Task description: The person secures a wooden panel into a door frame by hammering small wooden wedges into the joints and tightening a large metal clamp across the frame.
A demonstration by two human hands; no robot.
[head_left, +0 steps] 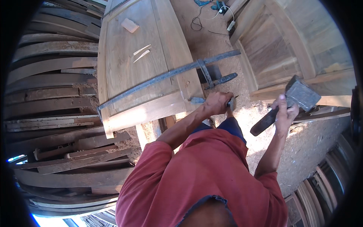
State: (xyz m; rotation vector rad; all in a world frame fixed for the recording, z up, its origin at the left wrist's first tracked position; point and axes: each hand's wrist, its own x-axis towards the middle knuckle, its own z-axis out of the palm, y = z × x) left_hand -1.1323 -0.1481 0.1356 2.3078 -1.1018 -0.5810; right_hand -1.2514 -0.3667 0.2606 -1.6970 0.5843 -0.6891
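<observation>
My left hand [218, 103] is closed around what looks like a chisel; its flat grey blade [197, 100] sticks out to the left, by the end of a wooden door [138, 81]. Whether the blade touches the wood I cannot tell. My right hand [284, 114] grips a mallet, close under its dark, blocky head [301, 94], and the short black handle [262, 123] slants down to the left. Across the door lies a long metal bar clamp [159, 78], its sliding jaw and screw handle [226, 78] at the door's right edge.
On the door rest a small wood block [130, 25] and thin wooden wedges [142, 55]. Another panelled door [280, 49] stands at the right. Stacked boards [53, 92] fill the left side. A power tool [218, 6] with cords lies on the dusty floor at the back.
</observation>
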